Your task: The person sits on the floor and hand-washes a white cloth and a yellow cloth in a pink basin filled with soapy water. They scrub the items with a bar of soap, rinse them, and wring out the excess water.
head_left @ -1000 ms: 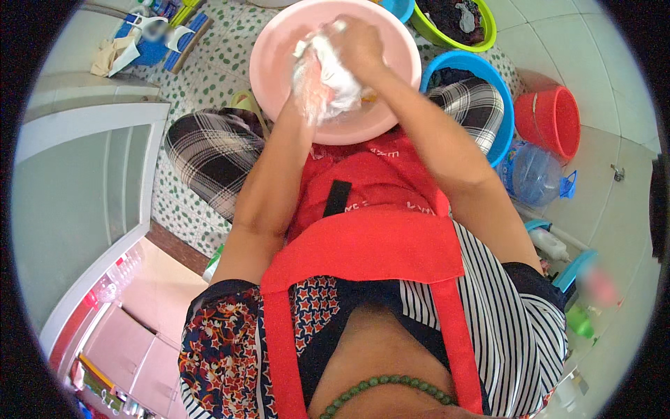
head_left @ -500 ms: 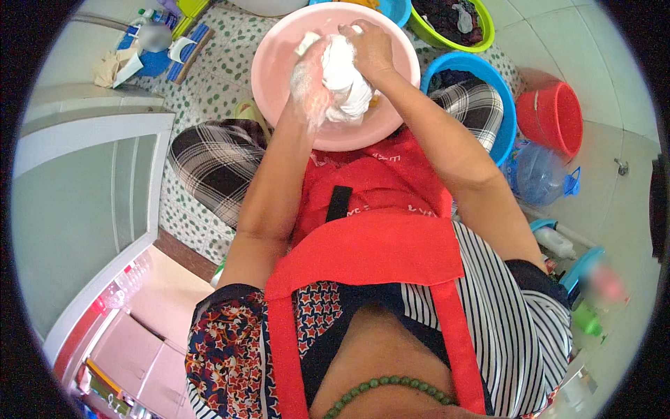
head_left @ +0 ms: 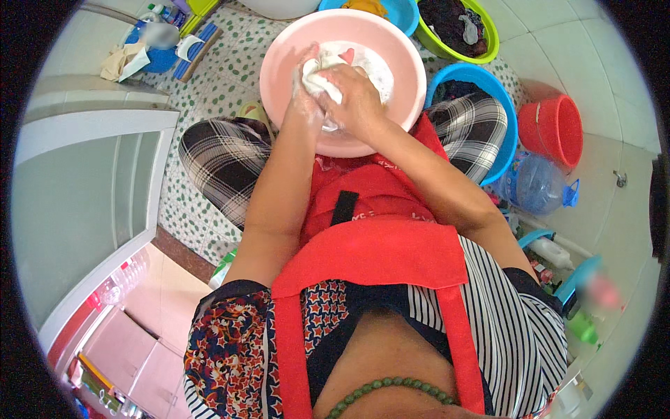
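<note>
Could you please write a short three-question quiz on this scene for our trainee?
1. What colour is the cloth held between the left hand and the right hand?
2. True or false: the red bucket stands to the left of both hands.
3. Fill in the missing word: the hands are working over a round pink ____.

Key:
1. White.
2. False; the red bucket stands to their right.
3. Basin.

Head cam: L of 2 fisheyes, head-worn, upright
Facing: steep dn, pink basin [head_left: 279, 80] top ctr
Nearest: green necklace [head_left: 391, 382], btm; then apron bib [head_left: 370, 255]
Span: v. wide, door [head_left: 91, 216] L to tiled wall [head_left: 593, 70] R
</note>
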A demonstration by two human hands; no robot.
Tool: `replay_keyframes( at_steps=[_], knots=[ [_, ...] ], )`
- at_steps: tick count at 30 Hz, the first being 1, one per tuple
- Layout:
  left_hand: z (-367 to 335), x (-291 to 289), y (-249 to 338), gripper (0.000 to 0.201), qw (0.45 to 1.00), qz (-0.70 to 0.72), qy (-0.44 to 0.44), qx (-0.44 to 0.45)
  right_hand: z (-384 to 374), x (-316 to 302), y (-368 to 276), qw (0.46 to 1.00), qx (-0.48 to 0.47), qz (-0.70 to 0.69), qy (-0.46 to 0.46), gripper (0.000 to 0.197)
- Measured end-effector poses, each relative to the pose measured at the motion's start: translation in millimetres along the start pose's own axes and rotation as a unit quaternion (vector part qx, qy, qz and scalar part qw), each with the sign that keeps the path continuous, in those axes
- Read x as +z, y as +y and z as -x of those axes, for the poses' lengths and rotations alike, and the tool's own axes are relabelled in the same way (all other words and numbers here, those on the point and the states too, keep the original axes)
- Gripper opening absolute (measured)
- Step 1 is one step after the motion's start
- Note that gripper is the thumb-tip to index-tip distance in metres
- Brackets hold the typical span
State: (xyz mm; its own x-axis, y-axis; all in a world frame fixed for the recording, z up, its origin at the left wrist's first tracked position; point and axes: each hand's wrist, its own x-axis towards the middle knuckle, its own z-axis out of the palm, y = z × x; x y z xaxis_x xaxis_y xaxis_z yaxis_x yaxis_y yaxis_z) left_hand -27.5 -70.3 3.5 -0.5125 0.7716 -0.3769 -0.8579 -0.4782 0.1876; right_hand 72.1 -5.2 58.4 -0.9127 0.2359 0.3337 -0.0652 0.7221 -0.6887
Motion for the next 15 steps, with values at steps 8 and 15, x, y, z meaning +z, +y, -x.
replay_keyframes(
  at_steps=[8,15],
  knots=[
    [-9.7,0.1,-19.0,0.026,0.995,-0.047,0.04,0.075,-33.1,-1.9,39.3,0.988,0.146,0.054,0.0,0.035],
    [2.2,-2.2,1.2,0.026,0.995,-0.053,0.016,0.079,-11.9,-10.2,1.5,0.988,0.14,-0.057,-0.045,0.039]
  ],
)
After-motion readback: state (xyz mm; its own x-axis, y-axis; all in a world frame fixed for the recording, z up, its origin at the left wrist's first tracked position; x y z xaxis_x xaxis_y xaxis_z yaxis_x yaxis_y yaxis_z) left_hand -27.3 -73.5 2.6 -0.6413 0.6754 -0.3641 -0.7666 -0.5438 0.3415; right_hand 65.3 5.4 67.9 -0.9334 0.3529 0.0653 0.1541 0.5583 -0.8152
